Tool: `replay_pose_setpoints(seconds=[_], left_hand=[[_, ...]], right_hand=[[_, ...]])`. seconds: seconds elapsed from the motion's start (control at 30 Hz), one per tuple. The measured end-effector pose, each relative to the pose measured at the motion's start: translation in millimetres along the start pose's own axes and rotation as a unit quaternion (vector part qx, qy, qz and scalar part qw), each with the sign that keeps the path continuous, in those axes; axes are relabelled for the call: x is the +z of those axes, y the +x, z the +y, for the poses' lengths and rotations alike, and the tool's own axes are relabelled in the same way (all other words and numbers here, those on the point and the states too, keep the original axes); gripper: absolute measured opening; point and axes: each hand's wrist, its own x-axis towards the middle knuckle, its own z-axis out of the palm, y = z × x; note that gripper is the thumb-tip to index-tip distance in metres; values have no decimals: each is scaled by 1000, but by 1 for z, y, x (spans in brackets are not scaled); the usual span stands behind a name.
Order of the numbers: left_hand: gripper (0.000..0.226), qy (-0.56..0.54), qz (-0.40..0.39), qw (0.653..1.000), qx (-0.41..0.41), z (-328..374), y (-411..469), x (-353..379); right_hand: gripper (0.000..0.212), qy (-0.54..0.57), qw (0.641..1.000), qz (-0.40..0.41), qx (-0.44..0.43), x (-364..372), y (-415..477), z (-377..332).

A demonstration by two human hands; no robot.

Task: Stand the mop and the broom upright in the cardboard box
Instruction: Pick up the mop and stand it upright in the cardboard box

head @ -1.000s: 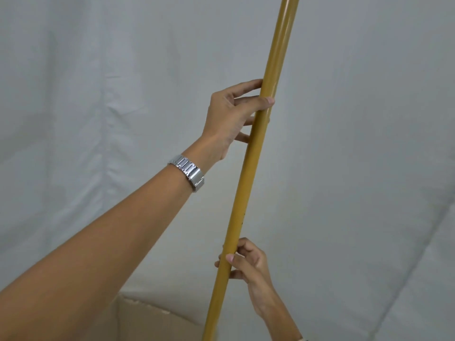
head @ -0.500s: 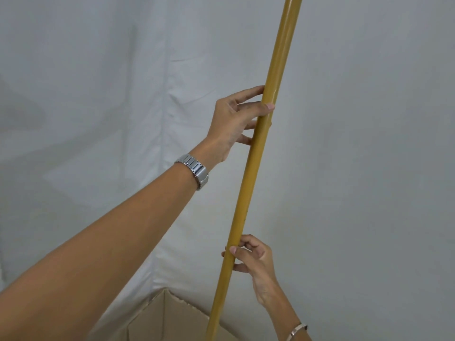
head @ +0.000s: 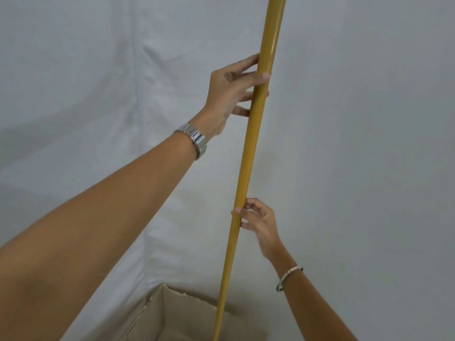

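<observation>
1. while both hands hold as before, the head view has tipped down, so more of the cardboard box (head: 187,313) shows.
2. left hand (head: 231,92) and right hand (head: 258,225) clasp the yellow pole (head: 248,168), nearly upright, its foot inside the box's far edge; seating looks close.

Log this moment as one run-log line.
left hand: grips pole high | right hand: grips pole lower | pole: near upright, over box | pole's lower end: out of view

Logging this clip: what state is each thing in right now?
Pole: near upright, tilted slightly, lower end inside the box; head out of view.
Box: open at the top.
Left hand: fingers wrapped round the pole, high up.
Right hand: fingers pinching the pole, lower down.
</observation>
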Motion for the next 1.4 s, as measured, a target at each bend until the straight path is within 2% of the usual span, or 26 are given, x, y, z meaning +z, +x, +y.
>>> replay_pose_setpoints(seconds=[0.1,0.2,0.27,0.4,0.57,0.73,0.87,1.0,1.03,1.13,1.27,1.33,1.4], left_hand=[[44,-19,-30,999,-11,-27,23,-29],[44,-29,-46,998,-12,-51,37,-47],[43,-34,-52,998,-16,-69,47,-61],[43,-41,-58,997,-14,-90,69,-88],[45,-29,-90,994,-59,-120,99,-104],[41,-22,-47,997,-63,-156,128,-99],[51,28,-44,996,-67,-170,145,-96],[55,35,-43,997,-52,-185,143,-98],[54,39,-42,997,-48,-187,140,-99],[54,84,-48,994,-41,-193,128,-105],[57,135,-29,989,-54,-210,96,-120],[58,207,-63,976,-24,-221,77,-126],[58,324,-85,942,35,-230,56,-124]], right_hand=[[37,-11,999,32,9,15,26,16],[18,-16,998,57,-4,27,41,26],[14,-28,997,66,-6,38,53,37],[31,-72,994,76,3,54,75,53],[33,-97,990,102,29,62,102,75],[31,-105,983,138,54,59,135,79],[31,-129,977,157,65,59,151,78],[7,-154,969,182,69,61,155,81],[9,-164,966,187,73,62,154,79],[33,-196,955,201,97,64,150,71],[46,-214,940,234,130,60,124,62],[48,-248,929,246,120,55,103,57],[50,-341,897,265,90,45,80,49]])
